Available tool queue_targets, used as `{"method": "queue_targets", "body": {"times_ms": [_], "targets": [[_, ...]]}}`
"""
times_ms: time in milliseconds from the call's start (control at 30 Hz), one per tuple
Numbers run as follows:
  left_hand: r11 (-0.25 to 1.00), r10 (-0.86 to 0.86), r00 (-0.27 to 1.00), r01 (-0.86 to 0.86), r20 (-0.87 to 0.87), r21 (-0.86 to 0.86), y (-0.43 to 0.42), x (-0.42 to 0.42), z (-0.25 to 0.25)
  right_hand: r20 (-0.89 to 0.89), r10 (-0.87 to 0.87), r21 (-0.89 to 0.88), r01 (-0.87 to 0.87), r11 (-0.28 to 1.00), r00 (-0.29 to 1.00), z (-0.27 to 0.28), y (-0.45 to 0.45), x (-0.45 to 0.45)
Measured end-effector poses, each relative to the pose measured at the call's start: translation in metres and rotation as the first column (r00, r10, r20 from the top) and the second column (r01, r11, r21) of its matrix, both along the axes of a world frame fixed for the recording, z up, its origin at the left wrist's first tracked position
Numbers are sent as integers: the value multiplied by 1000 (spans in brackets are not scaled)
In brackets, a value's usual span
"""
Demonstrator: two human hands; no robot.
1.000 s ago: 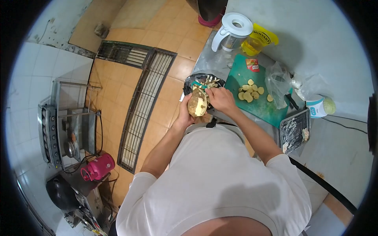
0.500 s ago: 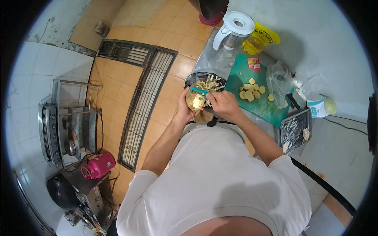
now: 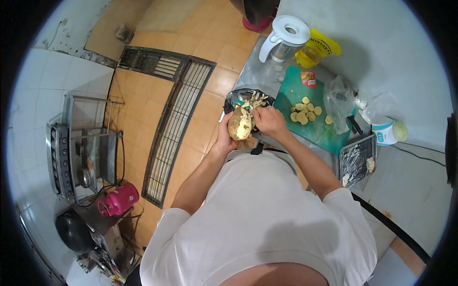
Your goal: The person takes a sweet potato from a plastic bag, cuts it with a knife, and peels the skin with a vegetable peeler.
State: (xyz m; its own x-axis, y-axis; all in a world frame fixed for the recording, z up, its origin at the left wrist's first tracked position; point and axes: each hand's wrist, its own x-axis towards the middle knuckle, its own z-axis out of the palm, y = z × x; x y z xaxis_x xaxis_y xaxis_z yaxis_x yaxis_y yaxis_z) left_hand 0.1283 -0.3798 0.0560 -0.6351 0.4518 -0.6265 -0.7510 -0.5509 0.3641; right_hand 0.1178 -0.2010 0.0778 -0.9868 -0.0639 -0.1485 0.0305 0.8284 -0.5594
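Note:
A large potato (image 3: 240, 126) with a pale peeled strip down its side is gripped by my left hand (image 3: 225, 132). My right hand (image 3: 270, 122) is closed around a teal peeler (image 3: 239, 103), whose head lies at the far end of the potato; its handle is mostly hidden by my fingers. Right behind both hands is a black plastic bag (image 3: 232, 96) with a heap of potato peelings (image 3: 258, 99) in it. To the right, several pale potato slices (image 3: 301, 117) lie on a green cutting board (image 3: 290, 89).
Behind the board stand a white-lidded pitcher (image 3: 289, 31) and a yellow oil pouch (image 3: 312, 53). A clear plastic bag (image 3: 337, 102), a black-handled knife (image 3: 355, 124) and a smeared metal tray (image 3: 357, 161) are on the right. A floor grate (image 3: 177, 124) and pink gas cylinder (image 3: 119, 199) are left.
The peeler has moved along the potato to its far end, away from my body. More pale flesh now shows on the potato, which sits more upright in my left hand.

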Motion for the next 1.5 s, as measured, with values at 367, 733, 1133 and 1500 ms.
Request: {"method": "queue_targets", "body": {"times_ms": [367, 733, 1133, 1500], "targets": [[1000, -13, 999, 13, -53, -9, -16, 6, -8, 185, 36, 79, -52, 995, 982, -35, -10, -13], [996, 87, 993, -85, -76, 29, -21, 7, -18, 358, 55, -420, 108, 901, 932, -50, 21, 4], [988, 134, 990, -136, 35, 77, -15, 1, -20, 569, 177, -749, 418, 515, 803, -18, 22, 12], [971, 98, 995, -96, 4, 219, -13, -1, -22, 583, 176, -762, 458, 458, 793, -16, 18, 12]]}}
